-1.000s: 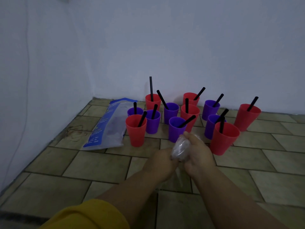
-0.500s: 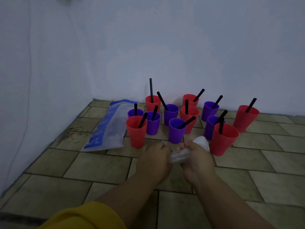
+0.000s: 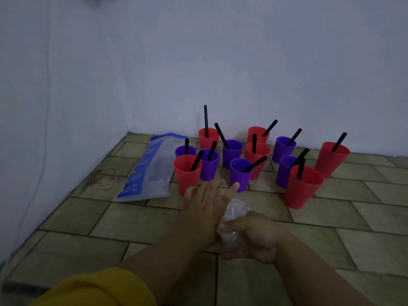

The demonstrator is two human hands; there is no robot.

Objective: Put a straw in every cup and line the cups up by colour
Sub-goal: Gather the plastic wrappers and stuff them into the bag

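Tiled floor (image 3: 88, 217) is carrying mixed red and purple cups (image 3: 240, 173), every one with a straw (image 3: 255, 164). Left hand (image 3: 207, 202), fingers (image 3: 233, 188) spread, is hovering nearest the front-left red cup (image 3: 187, 173); right hand (image 3: 249, 237) is clutching a crumpled wrapper (image 3: 234, 215).

The right hand (image 3: 254, 239) grips a crumpled clear wrapper (image 3: 235, 212), fingers curled round it; the left hand (image 3: 205, 204) lies just left of the wrapper, fingers straight.
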